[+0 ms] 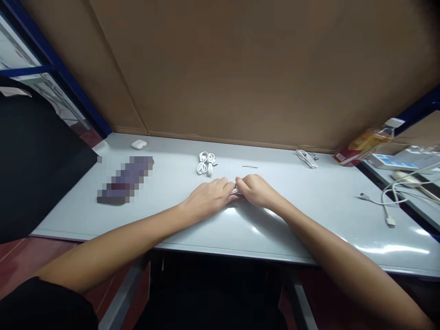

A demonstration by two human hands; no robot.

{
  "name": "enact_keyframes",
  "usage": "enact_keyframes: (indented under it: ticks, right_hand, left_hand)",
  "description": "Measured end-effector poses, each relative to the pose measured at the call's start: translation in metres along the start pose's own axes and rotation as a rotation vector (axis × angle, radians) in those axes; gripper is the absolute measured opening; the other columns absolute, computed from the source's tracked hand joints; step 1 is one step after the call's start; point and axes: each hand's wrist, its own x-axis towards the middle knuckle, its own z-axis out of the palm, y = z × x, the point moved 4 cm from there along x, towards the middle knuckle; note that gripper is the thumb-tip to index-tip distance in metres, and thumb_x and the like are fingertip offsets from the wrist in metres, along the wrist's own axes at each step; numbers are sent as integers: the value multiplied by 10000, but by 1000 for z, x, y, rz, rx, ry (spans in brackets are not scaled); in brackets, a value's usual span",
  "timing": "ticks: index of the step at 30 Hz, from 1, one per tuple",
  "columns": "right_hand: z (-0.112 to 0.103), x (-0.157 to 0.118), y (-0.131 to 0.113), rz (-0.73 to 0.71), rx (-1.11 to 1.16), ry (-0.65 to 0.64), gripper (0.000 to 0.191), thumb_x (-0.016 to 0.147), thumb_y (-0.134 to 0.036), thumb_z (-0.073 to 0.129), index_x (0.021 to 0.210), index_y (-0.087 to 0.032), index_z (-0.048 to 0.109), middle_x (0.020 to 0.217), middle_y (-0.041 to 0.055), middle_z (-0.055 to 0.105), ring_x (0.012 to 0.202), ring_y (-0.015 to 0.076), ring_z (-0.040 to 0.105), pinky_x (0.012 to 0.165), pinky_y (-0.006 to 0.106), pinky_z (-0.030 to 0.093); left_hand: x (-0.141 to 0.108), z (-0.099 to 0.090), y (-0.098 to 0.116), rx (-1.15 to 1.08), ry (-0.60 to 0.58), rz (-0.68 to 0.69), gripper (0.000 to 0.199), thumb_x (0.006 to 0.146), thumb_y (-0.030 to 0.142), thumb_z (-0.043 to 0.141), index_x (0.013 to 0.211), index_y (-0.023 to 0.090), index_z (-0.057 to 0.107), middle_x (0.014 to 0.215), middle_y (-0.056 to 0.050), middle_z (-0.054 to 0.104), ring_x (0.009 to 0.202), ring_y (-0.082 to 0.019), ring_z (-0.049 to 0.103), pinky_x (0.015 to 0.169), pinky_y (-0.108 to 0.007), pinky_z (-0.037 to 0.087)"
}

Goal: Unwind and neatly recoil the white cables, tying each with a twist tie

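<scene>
Both hands meet at the middle of the counter [103, 220], the left hand [208, 196] and right hand [256, 190] pinched together on a small white cable [235, 190] that peeks out between the fingertips (most of it is hidden). One bundled cable [206, 163] already lies tied just beyond the hands, another [307, 158] farther right. A loose cable [387, 201] sprawls well apart on the right, seemingly not yet bundled.

Bare forearms, no rings or watch; a black sleeve covers the left upper arm.
</scene>
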Motion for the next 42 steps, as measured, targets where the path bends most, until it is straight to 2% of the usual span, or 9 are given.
enact_keyframes:
  ticks: [6,9,12,18,25,29,32,36,42]
  right_hand:
    - [-6,2,3,-45,154,-144,566,1046,-401,343,522,-228,469,522,1,489,511,157,427,575,322,365]
    - [-24,12,22,-103,113,40,555,1061,-504,330,719,-199,643,725,35,662,673,192,575,668,322,419]
    - [-45,22,58,-48,-116,318,299,970,-426,567,999,-164,708,1003,104,717,860,234,635,771,343,448]
    - [-44,40,97,-32,-153,325,214,965,-342,592,992,-180,730,1115,135,658,1011,267,614,920,408,478]
    - [-36,35,65,-5,23,397,188,990,-305,522,930,-191,659,951,92,713,832,223,635,757,350,485]
    - [-31,11,23,-236,146,621,174,977,-352,582,947,-217,688,910,69,745,789,211,647,762,354,498]
    - [-12,2,-3,-394,132,554,141,976,-315,583,937,-226,685,903,61,752,804,213,664,776,357,502]
    - [9,3,-9,-346,200,419,78,965,-315,589,948,-241,608,882,40,737,773,200,666,721,341,499]
    - [13,6,1,-223,685,329,392,857,-442,753,974,-268,420,770,-17,711,714,186,656,653,325,484]
  left_hand:
    - [1,-1,0,-76,-37,-8,384,1127,416,298,1032,168,576,988,-99,673,861,-237,631,618,-323,387]
    - [1,-2,-8,-185,-40,-82,360,1123,424,299,986,198,544,901,-58,681,763,-225,624,606,-325,379]
    - [0,-4,-17,-280,-26,-159,340,1113,439,288,941,224,486,823,-33,662,678,-211,599,585,-319,353]
    - [1,-5,-26,-452,20,-190,368,1100,471,266,827,247,368,713,-13,571,588,-193,527,571,-333,347]
    - [4,-6,-35,-618,64,-278,406,1094,492,271,779,244,335,767,-25,589,698,-205,564,629,-333,415]
    - [7,-4,-37,-659,69,-326,404,1088,477,285,775,237,371,811,-39,631,746,-209,596,661,-337,444]
    - [9,-2,-40,-713,74,-327,388,1084,418,253,776,231,397,846,-44,625,798,-210,590,707,-345,465]
    - [9,0,-42,-839,95,-285,362,1074,340,194,777,229,371,825,-37,559,801,-198,540,732,-339,472]
    - [12,-4,-43,-1006,99,-223,537,1073,616,216,765,219,408,684,-6,427,669,-171,439,629,-308,393]
